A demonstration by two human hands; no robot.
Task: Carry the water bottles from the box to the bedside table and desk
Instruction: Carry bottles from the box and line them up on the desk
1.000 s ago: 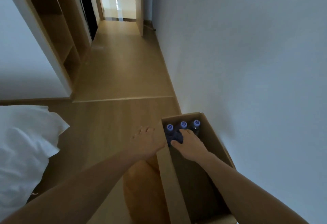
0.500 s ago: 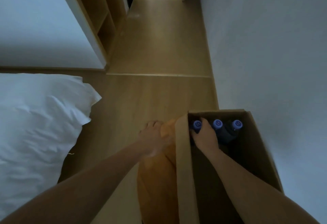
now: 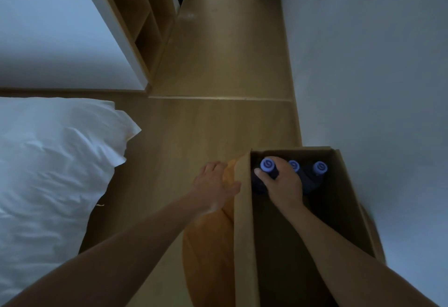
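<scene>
- A bedroom, by the look of it in a home or a hotel room.
- A bed (image 3: 48, 173) with white linen and a plump white pillow fills the left side.
- Pale wood floor (image 3: 206, 125) runs from the bedside into a narrow hallway between plain white walls (image 3: 375, 64).
- Open wooden shelving (image 3: 145, 23), like a built-in wardrobe, lines the hallway's left side.
</scene>
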